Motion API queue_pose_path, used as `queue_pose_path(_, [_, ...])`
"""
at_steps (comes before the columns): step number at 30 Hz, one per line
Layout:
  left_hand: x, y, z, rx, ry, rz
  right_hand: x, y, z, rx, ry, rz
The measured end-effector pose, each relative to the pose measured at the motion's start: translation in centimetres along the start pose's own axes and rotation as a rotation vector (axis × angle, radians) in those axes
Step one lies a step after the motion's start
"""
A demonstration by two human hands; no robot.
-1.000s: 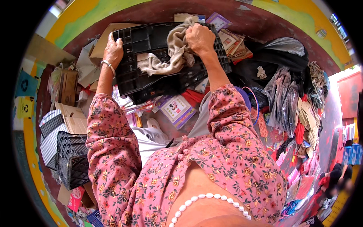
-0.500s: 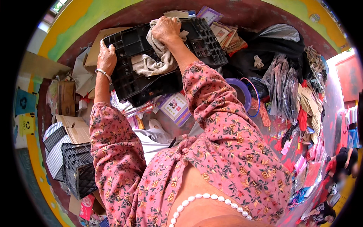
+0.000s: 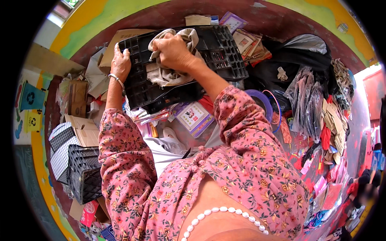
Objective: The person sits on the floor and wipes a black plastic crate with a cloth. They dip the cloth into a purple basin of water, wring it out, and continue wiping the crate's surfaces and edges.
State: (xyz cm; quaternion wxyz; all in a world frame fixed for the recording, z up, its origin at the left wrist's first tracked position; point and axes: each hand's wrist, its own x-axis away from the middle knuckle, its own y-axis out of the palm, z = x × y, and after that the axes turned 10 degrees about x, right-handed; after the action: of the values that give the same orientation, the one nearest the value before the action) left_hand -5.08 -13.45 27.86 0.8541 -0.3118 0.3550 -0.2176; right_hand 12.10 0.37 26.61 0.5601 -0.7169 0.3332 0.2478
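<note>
A black plastic crate (image 3: 225, 52) is held up in front of me, its gridded side toward me. My left hand (image 3: 120, 62) grips the crate's left edge, thumb on the near face and the other fingers partly hidden. Bunched in my right hand (image 3: 173, 51) is a beige-grey cloth rag (image 3: 169, 76), pressed against the middle of the crate. The fingers are curled into the rag, and its loose end hangs over the lower part of the grid.
Below the crate lie purple-edged booklets (image 3: 195, 119) on the floor. At left, a second black crate (image 3: 83, 172) stands beside cardboard boxes (image 3: 77, 98). Black bags (image 3: 291, 56), a purple hoop (image 3: 261, 102) and piled plastic wrappers (image 3: 303, 96) fill the right.
My right hand has moved down and slightly left across the crate with the rag, which is now more bunched. My left hand keeps its hold on the edge.
</note>
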Motion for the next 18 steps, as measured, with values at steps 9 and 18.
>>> queue_pose_path(9, [-0.7,0.1,-4.1,-0.118,0.085,0.009,-2.6,3.6,3.6,-0.041,0.095,0.043])
queue_pose_path(18, [-0.1,-0.1,0.2,-0.006,-0.061,0.008,1.6,-3.4,4.8,-0.271,-0.048,-0.178])
